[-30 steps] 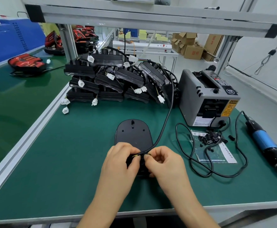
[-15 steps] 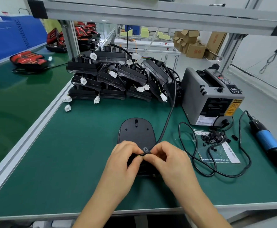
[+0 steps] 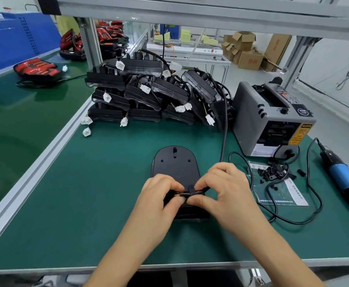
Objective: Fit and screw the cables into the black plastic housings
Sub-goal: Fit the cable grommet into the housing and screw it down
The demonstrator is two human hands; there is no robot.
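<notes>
A black housing (image 3: 174, 162) lies flat on the green surface (image 3: 86, 193), near centre. The left hand (image 3: 159, 197) and right hand (image 3: 225, 189) meet over its near end, each grip pinching the black cable (image 3: 224, 137), which runs far toward the stacked housings (image 3: 148, 94). A blue screwdriver (image 3: 343, 179) lies at the right edge.

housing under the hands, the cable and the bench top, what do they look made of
Housing: moulded plastic, matte black, with soft dull highlights and moulded holes. Cable: probably rubber or PVC sheath, smooth black, bending loosely. Bench top: likely a rubber or vinyl mat, green with a faint sheen.
</notes>
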